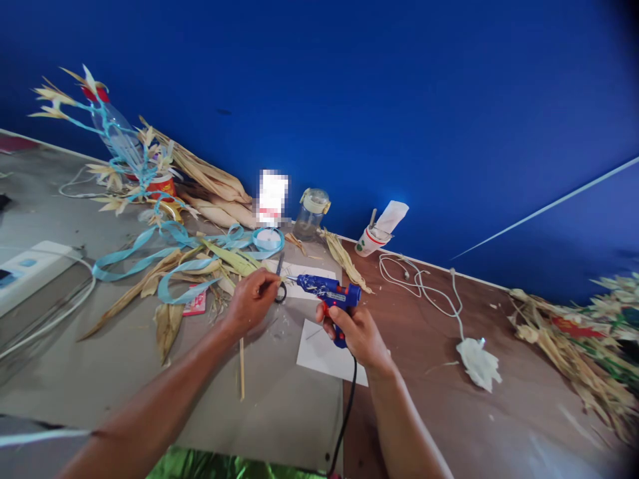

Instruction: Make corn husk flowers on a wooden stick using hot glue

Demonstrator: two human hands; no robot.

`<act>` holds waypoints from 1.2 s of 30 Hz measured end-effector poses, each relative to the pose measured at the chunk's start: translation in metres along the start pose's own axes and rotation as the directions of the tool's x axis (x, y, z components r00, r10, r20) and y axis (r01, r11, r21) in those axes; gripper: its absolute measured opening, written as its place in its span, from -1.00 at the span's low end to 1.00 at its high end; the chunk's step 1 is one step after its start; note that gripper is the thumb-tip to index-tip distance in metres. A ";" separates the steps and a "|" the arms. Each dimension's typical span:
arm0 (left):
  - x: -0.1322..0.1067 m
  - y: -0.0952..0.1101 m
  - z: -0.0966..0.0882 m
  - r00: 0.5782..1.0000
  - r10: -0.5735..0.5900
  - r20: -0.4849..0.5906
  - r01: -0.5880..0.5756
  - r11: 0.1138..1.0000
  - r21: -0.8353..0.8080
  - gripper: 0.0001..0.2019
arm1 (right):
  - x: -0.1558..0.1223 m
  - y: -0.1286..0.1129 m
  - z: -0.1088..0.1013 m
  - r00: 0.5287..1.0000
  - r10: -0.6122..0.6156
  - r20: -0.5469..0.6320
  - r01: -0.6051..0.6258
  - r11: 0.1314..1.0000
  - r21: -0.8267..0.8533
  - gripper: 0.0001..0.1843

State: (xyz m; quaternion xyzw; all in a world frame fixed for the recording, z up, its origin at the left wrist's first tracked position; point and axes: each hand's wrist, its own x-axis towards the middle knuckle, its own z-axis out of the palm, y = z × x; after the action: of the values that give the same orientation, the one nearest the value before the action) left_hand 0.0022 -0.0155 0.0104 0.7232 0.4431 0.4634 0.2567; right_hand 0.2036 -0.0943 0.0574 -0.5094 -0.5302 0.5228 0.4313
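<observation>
My right hand [362, 332] is wrapped round the handle of a blue hot glue gun [322, 287], its nozzle aimed left at my left fingertips. A black cord [349, 399] runs down from the grip. My left hand [253, 299] is closed in a pinch by the nozzle; whatever sits between its fingers is too small to make out. Just beyond it lie dark-handled scissors [280, 291], partly hidden. A thin wooden stick [242, 372] shows below the left hand. Dried corn husks [144, 283] and light-blue ribbon [187, 276] lie loosely to the left.
At the back left, a plastic bottle [116, 136] stands among blue-wrapped stems with husk flowers. A lidded jar [310, 214] and a paper cup [372, 241] are along the blue wall. White paper [324, 352], a white cable [424, 286], crumpled tissue [479, 364] and a power strip [34, 273] lie about.
</observation>
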 end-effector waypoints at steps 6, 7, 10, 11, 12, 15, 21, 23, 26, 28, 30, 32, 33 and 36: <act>0.000 0.001 0.000 0.999 0.034 0.003 -0.034 0.999 0.001 -0.88 | -0.001 0.000 -0.002 1.000 0.021 0.019 -0.022 0.998 0.057 -0.64; 0.000 0.000 0.000 0.999 0.037 0.005 -0.037 0.999 0.004 -0.88 | -0.001 0.000 -0.002 1.000 0.022 0.022 -0.023 0.997 0.070 -0.64; 0.000 0.000 0.001 0.998 0.061 0.002 -0.061 0.998 -0.006 -0.89 | 0.000 0.000 -0.004 0.999 0.017 0.036 -0.021 0.993 0.118 -0.66; 0.000 0.000 0.001 0.998 0.070 -0.001 -0.070 0.997 -0.011 -0.89 | 0.000 0.000 -0.004 0.999 0.016 0.043 -0.021 0.991 0.132 -0.66; 0.000 0.000 0.001 0.997 0.077 -0.001 -0.077 0.997 -0.013 -0.89 | 0.000 0.001 -0.004 0.999 0.014 0.047 -0.021 0.990 0.140 -0.66; -0.001 0.001 0.000 0.996 0.090 0.003 -0.090 0.996 -0.008 -0.90 | 0.000 0.003 -0.005 0.999 0.021 0.046 -0.027 0.992 0.126 -0.65; 0.000 0.002 -0.001 0.993 0.118 0.012 -0.118 0.993 0.010 -0.90 | -0.002 0.000 -0.005 0.998 0.044 0.039 -0.047 0.997 0.063 -0.64; 0.000 0.002 -0.001 0.993 0.120 0.017 -0.120 0.993 0.019 -0.90 | -0.002 -0.002 -0.006 0.998 0.050 0.045 -0.052 0.998 0.030 -0.64; -0.001 0.003 -0.002 0.993 0.119 0.025 -0.120 0.992 0.031 -0.90 | -0.003 -0.002 -0.006 0.998 0.052 0.045 -0.051 0.998 -0.026 -0.62; 0.000 0.003 -0.002 0.991 0.128 0.023 -0.129 0.991 0.033 -0.90 | -0.003 -0.002 -0.006 0.998 0.053 0.035 -0.051 0.997 -0.055 -0.60; 0.000 0.003 -0.002 0.990 0.137 0.017 -0.138 0.990 0.029 -0.90 | -0.004 -0.002 -0.006 0.998 0.053 0.031 -0.050 0.996 -0.076 -0.60; 0.000 0.003 -0.002 0.990 0.140 0.016 -0.140 0.990 0.028 -0.90 | -0.004 -0.002 -0.006 0.998 0.047 0.028 -0.045 0.995 -0.087 -0.60; 0.000 0.003 -0.002 0.990 0.140 0.019 -0.140 0.990 0.029 -0.90 | -0.004 -0.002 -0.005 0.999 0.043 0.028 -0.041 0.995 -0.090 -0.61; -0.001 0.002 -0.001 0.990 0.136 0.029 -0.137 0.990 0.033 -0.90 | -0.004 -0.002 -0.005 0.999 0.041 0.029 -0.038 0.995 -0.090 -0.61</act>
State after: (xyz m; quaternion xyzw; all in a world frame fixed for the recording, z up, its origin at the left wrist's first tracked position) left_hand 0.0018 -0.0173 0.0126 0.7622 0.3972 0.4624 0.2177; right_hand 0.2090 -0.0970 0.0602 -0.5306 -0.5495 0.5148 0.3892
